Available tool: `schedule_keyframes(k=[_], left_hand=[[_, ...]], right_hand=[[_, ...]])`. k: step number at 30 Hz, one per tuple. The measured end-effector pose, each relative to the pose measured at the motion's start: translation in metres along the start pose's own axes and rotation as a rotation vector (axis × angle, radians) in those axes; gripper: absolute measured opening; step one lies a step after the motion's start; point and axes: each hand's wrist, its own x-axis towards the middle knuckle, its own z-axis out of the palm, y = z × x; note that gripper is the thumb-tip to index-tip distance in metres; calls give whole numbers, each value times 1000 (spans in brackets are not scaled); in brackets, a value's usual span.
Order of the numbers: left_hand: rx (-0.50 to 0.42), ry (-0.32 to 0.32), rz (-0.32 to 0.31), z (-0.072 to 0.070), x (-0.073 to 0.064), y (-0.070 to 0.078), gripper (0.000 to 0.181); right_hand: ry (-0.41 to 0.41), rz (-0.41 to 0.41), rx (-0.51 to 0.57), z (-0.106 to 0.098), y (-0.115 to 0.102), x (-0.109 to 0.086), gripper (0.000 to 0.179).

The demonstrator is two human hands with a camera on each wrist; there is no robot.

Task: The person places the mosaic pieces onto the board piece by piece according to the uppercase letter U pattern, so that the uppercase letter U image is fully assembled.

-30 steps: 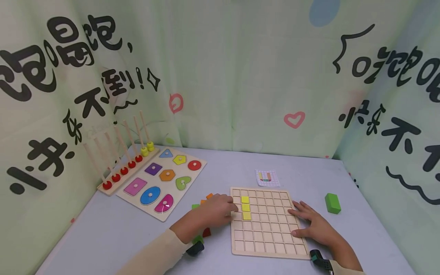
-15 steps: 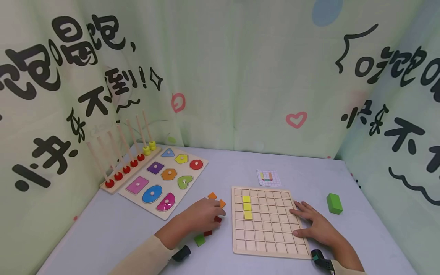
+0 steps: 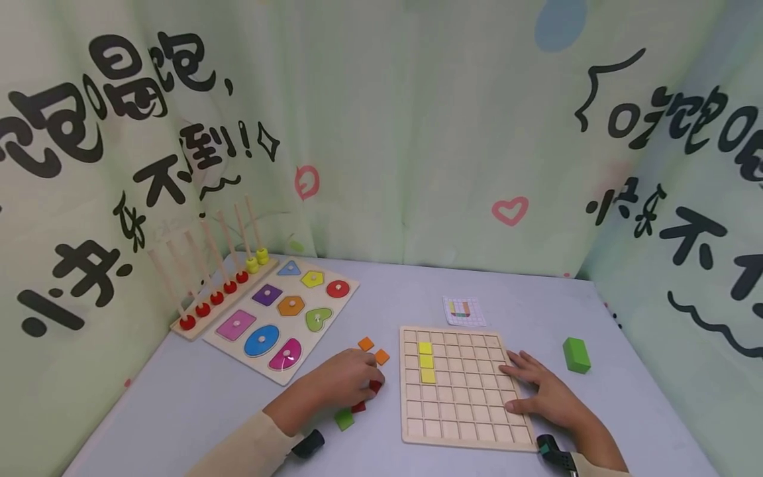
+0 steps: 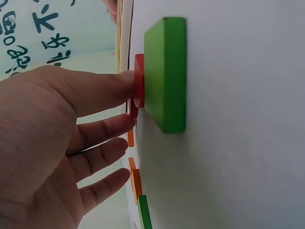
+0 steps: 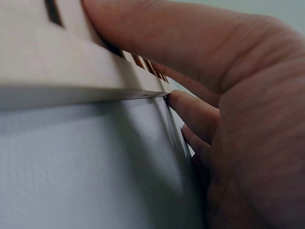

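Wooden grid board (image 3: 469, 396) on the pale surface (image 3: 369, 456): that catches my eye first in the head view, with three yellow tiles (image 3: 426, 362) seated in a column towards its 10 o'clock. At its 9 o'clock the left hand (image 3: 342, 379) bends low among loose tiles, thumb and forefinger pinching a red tile (image 3: 375, 386); I can't tell whether it is off the surface. From that hand, a second red tile (image 3: 358, 407) lies at 5 o'clock and two orange tiles (image 3: 382, 357) between 1 and 2. At the board's 3 o'clock the right hand (image 3: 548, 391) rests on the edge, fingers spread. A patterned card (image 3: 463, 311) lies just beside the board at 12, a green block (image 3: 576, 356) between 2 and 3, and a shape puzzle (image 3: 268, 313) near 10 with a peg stand (image 3: 211, 315) beyond.

By the left wrist view, a near green tile (image 4: 167, 76) stands out at the hand's 2 o'clock, hard by the reds. A farther green tile (image 4: 145, 212) shows between 4 and 5.

From the right wrist, the thumb lies over the board's rim at the palm's 10 o'clock, the forefinger's tip touching that edge nearer 9.
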Motion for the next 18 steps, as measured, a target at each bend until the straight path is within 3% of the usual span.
schedule_keyframes(k=[18], left_hand=[[-40, -2, 1, -1, 2, -1, 26]], right_hand=[[5, -3, -3, 1, 0, -1, 81]])
